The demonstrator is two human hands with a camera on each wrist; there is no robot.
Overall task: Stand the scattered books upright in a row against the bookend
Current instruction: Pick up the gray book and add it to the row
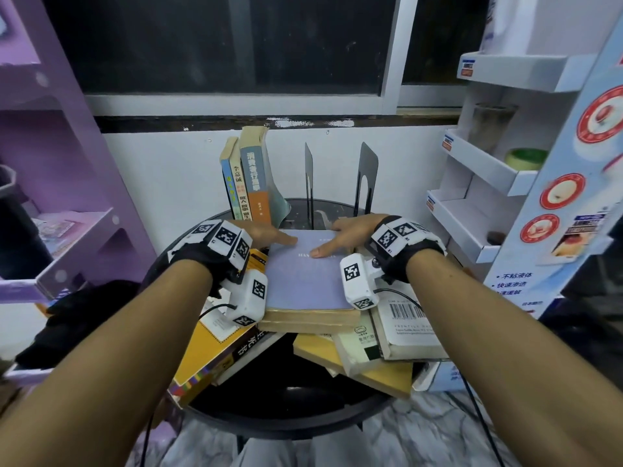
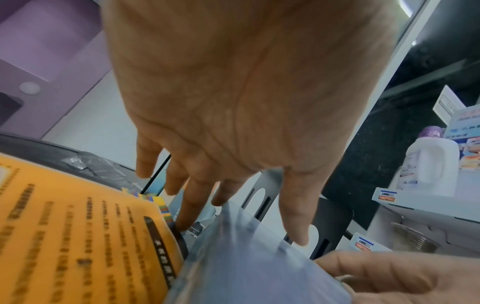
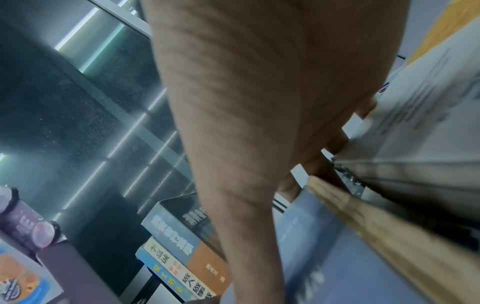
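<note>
Fingers point(image 1: 340, 227) of both hands pinch the lavender book point(image 1: 305, 271), fingertips hidden beneath it.

A purple shelf unit point(image 1: 64, 183) stands at left. A white cardboard display rack point(image 1: 488, 170) stands at right, holding a green bowl point(image 1: 526, 158). A dark window point(image 1: 215, 42) spans the rear wall.

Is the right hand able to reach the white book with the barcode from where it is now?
Probably yes. The white barcode book lies face-up just beneath the right hand's wrist, with nothing on its cover, but that hand is now on the lavender book.
</note>
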